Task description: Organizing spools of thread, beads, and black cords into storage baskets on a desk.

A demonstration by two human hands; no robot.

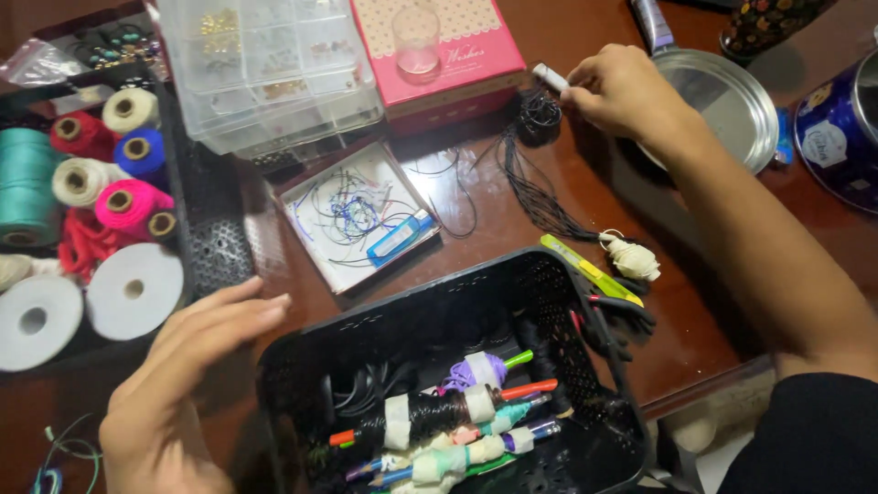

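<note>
The left hand [183, 384] hovered flat and open, fingers together and stretched out, over the dark wooden bench [512, 220] just beside the left rim of a black perforated plastic basket [457, 366]; it held nothing. That basket stood at the near edge of the bench and carried pens and bundles of dark cord bound with pale tape [439, 421].

The right hand [617, 91] reached across to the far side, its fingers pinched shut on a small white cylindrical object [550, 77], whose kind could not be told. Just below it lay a tangle of thin black cord [538, 114], strands trailing toward the basket and ending near a small cream knotted bundle [631, 258].

Between the hands sat a shallow white cardboard lid [357, 220] holding loose threads and a blue lighter [401, 236]. Behind it stood a clear plastic compartment box [270, 69] and a pink gift box [439, 50]. Spools of coloured thread [110, 183] filled a tray at the left; a round metal tin lid [727, 101] lay under the right forearm.
</note>
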